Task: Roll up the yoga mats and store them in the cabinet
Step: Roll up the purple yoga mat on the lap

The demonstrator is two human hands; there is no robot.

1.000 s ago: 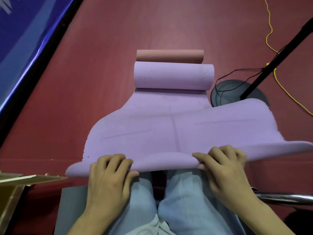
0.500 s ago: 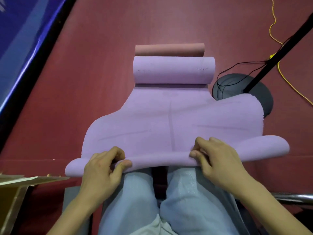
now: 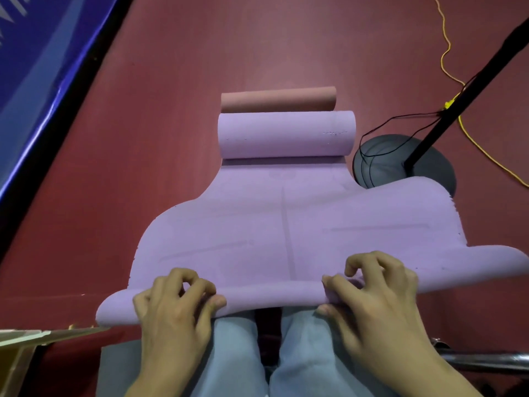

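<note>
You are at the start of a roll on the flat lilac foam yoga mat, which lies on the dark red floor and stretches away from your knees. Its near edge is lifted and curled over into a first soft fold across your lap. Your left hand is grasping that fold left of centre, fingers bent over the top and thumb tucked under the front. Your right hand grips it right of centre the same way, its fingertips pinching the curl down.

My reading is that the step in hand is tightening this first turn. The next move calls for even pressure from both hands, since the curl looks looser and wider towards the outer right end, and an uneven start would likely cone the roll.

Beyond the flat mat's far end sits a rolled lilac foam mat, touching it, and just behind that a rolled brick-pink foam mat; both look finished. A black round stand base with a slanted pole is just beside the mat's right edge, which partly overlaps it.

No cabinet or other container shows here, so nothing can be said of what is stored.
</note>
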